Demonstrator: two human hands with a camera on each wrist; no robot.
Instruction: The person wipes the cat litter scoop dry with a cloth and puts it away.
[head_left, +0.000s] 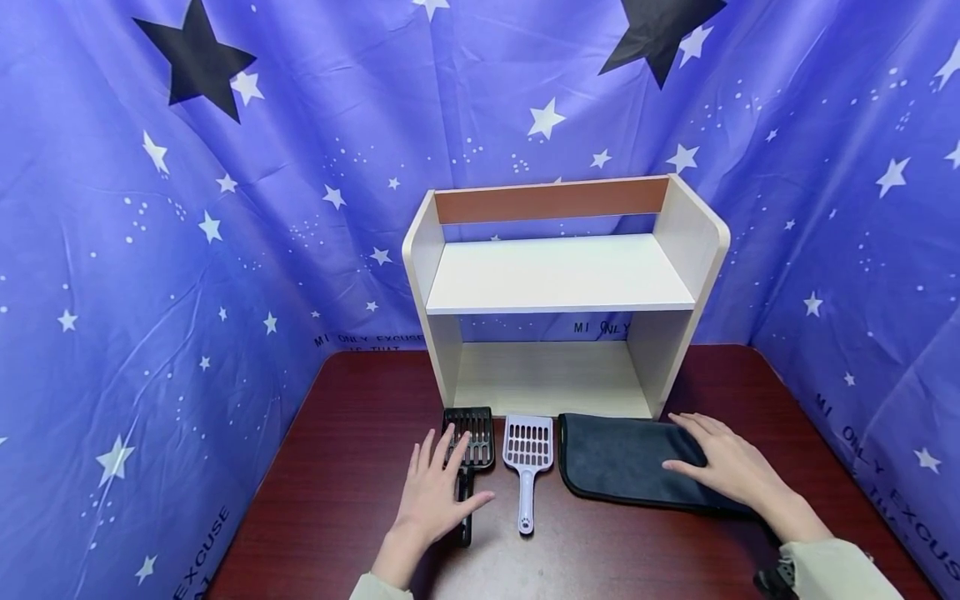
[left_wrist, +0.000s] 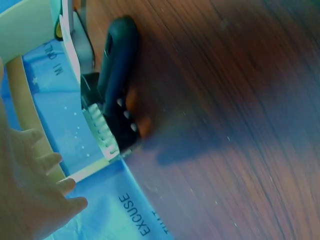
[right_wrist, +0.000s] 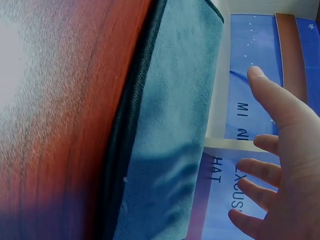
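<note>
A black slotted litter scoop (head_left: 467,487) lies on the table with its handle toward me. Over it hovers my left hand (head_left: 431,500), fingers spread and holding nothing; the left wrist view shows a gap between the hand (left_wrist: 37,185) and the scoop's handle (left_wrist: 120,55). To the right lies a pale lilac litter scoop (head_left: 527,487) with a paw print on its handle. Farther right is a folded dark grey cloth (head_left: 622,462) with black edging. My right hand (head_left: 731,467) is above its right end, fingers extended, casting a shadow on the cloth (right_wrist: 172,90).
A two-level wooden shelf (head_left: 558,275) stands at the back of the dark red table (head_left: 322,500), just behind the scoops and cloth. Blue curtains (head_left: 360,167) with stars enclose the back and both sides. A dark band (head_left: 780,577) is at my right wrist.
</note>
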